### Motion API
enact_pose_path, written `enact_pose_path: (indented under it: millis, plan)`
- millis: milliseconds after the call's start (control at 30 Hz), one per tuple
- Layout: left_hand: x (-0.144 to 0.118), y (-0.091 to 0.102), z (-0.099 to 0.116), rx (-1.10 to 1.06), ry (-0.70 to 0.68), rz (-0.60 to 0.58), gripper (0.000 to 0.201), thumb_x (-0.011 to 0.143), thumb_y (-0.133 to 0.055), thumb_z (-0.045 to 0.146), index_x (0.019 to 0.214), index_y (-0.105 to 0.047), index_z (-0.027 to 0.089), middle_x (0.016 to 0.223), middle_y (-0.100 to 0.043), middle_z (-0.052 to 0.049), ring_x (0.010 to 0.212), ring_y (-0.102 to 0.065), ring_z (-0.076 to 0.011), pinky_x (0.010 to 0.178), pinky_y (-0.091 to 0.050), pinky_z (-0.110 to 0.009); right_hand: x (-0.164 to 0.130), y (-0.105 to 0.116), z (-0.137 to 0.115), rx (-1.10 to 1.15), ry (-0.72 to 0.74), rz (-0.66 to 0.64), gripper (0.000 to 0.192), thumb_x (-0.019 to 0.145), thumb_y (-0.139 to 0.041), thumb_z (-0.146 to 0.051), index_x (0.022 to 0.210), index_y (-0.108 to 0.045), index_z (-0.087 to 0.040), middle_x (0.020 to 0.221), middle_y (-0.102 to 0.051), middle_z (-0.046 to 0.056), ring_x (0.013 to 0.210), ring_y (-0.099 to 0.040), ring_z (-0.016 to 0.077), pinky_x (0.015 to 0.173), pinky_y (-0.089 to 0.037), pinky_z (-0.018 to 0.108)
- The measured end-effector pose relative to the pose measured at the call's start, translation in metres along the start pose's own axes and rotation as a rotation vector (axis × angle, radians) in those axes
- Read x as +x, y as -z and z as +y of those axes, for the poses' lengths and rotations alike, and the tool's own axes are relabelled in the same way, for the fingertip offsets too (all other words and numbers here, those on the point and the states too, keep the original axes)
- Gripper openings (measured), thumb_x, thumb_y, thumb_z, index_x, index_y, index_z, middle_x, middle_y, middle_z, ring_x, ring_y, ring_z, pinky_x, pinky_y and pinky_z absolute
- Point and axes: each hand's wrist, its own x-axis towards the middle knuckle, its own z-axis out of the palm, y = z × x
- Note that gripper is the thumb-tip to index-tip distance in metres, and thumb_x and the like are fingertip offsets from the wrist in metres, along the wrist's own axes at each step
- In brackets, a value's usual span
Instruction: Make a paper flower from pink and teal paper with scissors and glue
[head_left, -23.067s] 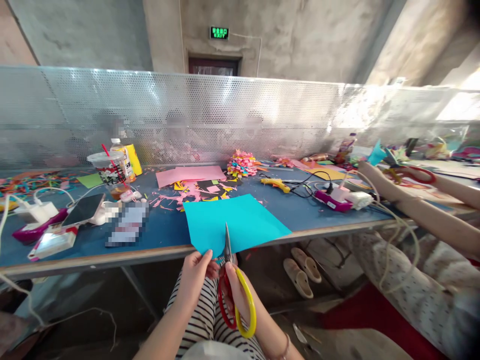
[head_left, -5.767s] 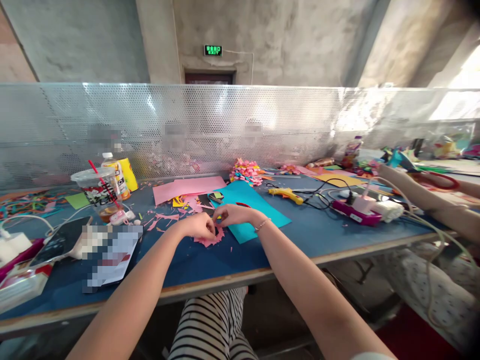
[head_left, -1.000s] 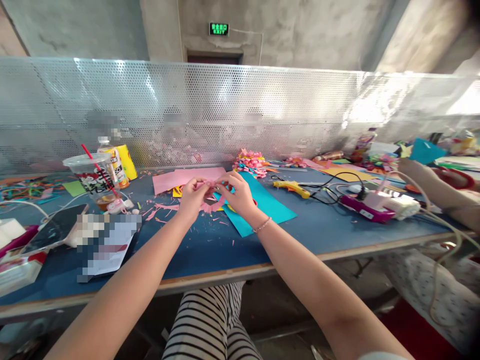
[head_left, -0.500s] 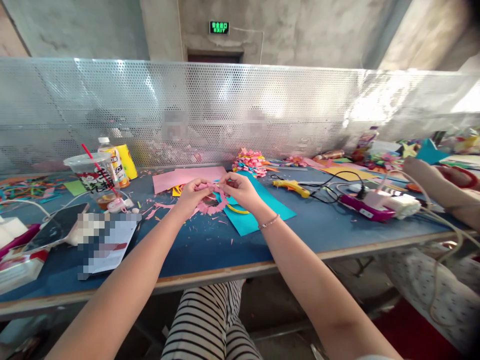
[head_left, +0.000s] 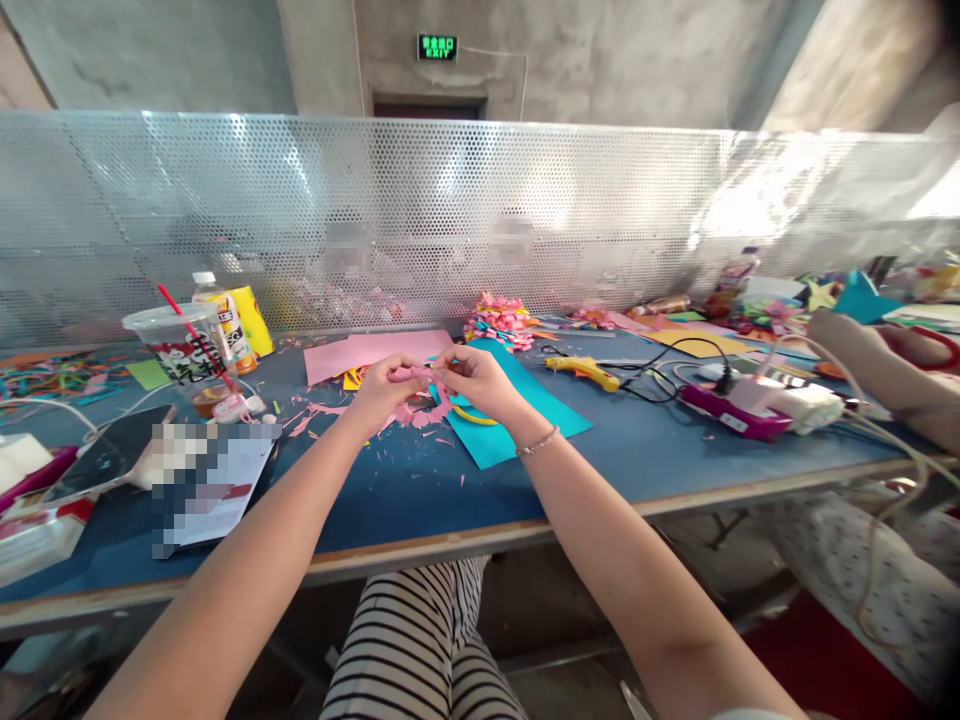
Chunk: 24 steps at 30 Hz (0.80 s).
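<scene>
Over the middle of the table, my left hand [head_left: 384, 392] and my right hand [head_left: 480, 385] meet, fingertips pinched on a pink paper strip [head_left: 414, 413] with a fringed edge. The strip hangs in a curve below the fingers; my fingers cover part of it. Under my right hand lies a sheet of blue paper [head_left: 529, 405], with a curved yellow piece [head_left: 474, 416] on it, partly hidden. Behind my hands is pink paper [head_left: 341, 358]. Beyond that sits a bunch of pink fringed paper flowers [head_left: 499, 318].
A yellow glue gun [head_left: 581, 371] and a purple power strip [head_left: 731, 412] with cables lie to the right, near another person's hand [head_left: 847, 345]. On the left stand a plastic cup [head_left: 176, 350] and a bottle [head_left: 236, 330], behind a phone [head_left: 225, 495]. A perforated metal screen [head_left: 420, 225] closes the back.
The pink strip's loop between my hands has narrowed, and more of it lies along my left fingers. Both hands stay in nearly the same place, still pinched.
</scene>
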Motion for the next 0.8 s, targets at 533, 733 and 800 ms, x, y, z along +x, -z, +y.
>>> enact_pose_path:
  millis: [533,733,800]
  plan:
    - [-0.0016,0.0,0.0029,0.033,-0.023,-0.033,0.029,0.058,-0.074,0.032,0.076,-0.058,0.016,0.065,-0.06,0.002,0.059,-0.06,-0.0112,0.059,-0.049,-0.024,-0.0007,0.0011,-0.0019,0.079,-0.063,-0.019,0.015,0.073,-0.059,-0.028,0.069,-0.053,-0.015,0.057,-0.049,-0.004,0.047,-0.045,0.0049,0.046,-0.037,0.019]
    - [-0.001,0.0009,0.0016,0.01,-0.029,-0.054,0.03,0.058,-0.074,0.032,0.077,-0.058,0.015,0.064,-0.059,0.003,0.056,-0.058,-0.0099,0.056,-0.049,-0.024,-0.0013,0.0014,-0.0019,0.125,-0.103,-0.033,0.017,0.072,-0.06,-0.03,0.069,-0.054,-0.015,0.057,-0.049,-0.004,0.046,-0.044,0.0044,0.045,-0.037,0.019]
    - [-0.0011,0.0008,0.0016,0.001,-0.025,-0.059,0.03,0.058,-0.074,0.032,0.077,-0.058,0.015,0.063,-0.059,0.003,0.055,-0.057,-0.0098,0.055,-0.049,-0.023,-0.0013,0.0015,-0.002,0.141,-0.114,-0.036,0.017,0.072,-0.06,-0.03,0.069,-0.054,-0.014,0.056,-0.048,-0.004,0.045,-0.044,0.0042,0.045,-0.036,0.018]
